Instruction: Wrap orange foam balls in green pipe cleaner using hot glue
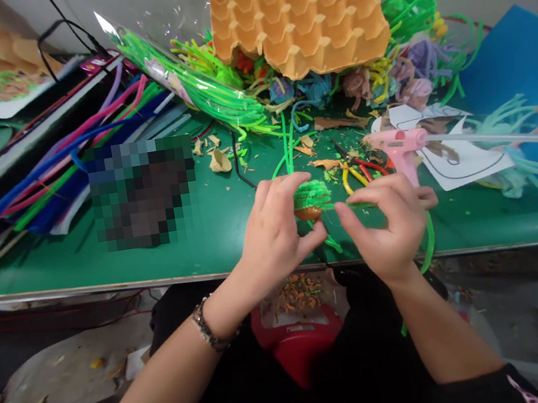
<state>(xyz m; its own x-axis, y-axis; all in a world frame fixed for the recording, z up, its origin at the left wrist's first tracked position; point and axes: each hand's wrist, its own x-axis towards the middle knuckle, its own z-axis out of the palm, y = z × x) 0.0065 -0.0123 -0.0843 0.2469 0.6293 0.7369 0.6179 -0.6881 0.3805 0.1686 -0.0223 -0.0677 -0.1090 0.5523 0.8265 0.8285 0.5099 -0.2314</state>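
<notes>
My left hand (273, 228) grips a small bundle of fuzzy green pipe cleaners (313, 195) with a brown patch along its lower side. Between the thumb and forefinger of my right hand (389, 227) is pinched a green pipe cleaner (360, 205) that runs out from the bundle. Its loose end (428, 245) hangs past the right palm, over the table's front edge. Just beyond the right hand are a pink glue gun (399, 141) with a clear glue stick and pliers with red and yellow handles (358, 171).
An upturned egg carton (296, 15) rests on pipe-cleaner flowers at the back. A plastic bag of green pipe cleaners (202, 90) leans beside it. Coloured pipe cleaners (55, 159) lie left, a blue sheet (523, 76) right. Scraps dot the green table (213, 236). Below is a red bin (295, 346).
</notes>
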